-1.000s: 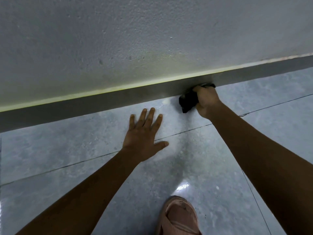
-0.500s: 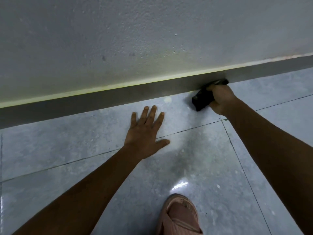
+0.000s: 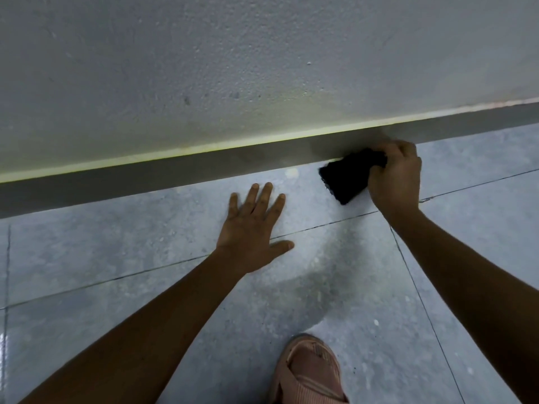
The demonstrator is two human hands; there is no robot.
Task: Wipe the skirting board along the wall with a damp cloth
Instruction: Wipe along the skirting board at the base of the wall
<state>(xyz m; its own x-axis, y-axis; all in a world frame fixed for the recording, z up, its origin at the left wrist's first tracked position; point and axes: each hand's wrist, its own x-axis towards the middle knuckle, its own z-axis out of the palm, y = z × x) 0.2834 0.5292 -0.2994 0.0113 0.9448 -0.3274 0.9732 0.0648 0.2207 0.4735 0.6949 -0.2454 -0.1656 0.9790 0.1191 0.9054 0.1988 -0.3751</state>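
A dark grey skirting board (image 3: 175, 173) runs along the foot of the wall, rising from left to right across the view. A black cloth (image 3: 348, 176) is pressed against the board's lower edge and hangs onto the floor. My right hand (image 3: 396, 176) is closed around the cloth's right end, knuckles against the board. Left of it, my left hand (image 3: 252, 228) lies flat on the floor tile with its fingers spread, a short way in front of the board and holding nothing.
The textured grey wall (image 3: 262, 68) fills the upper half, with a pale yellowish strip above the board. Grey floor tiles (image 3: 116, 249) with dark joints lie below. My foot in a pink sandal (image 3: 309, 371) stands at the bottom centre.
My right hand has slid the cloth along the board to the right. The cloth now hangs lower onto the floor. My left hand has stayed planted on the tile.
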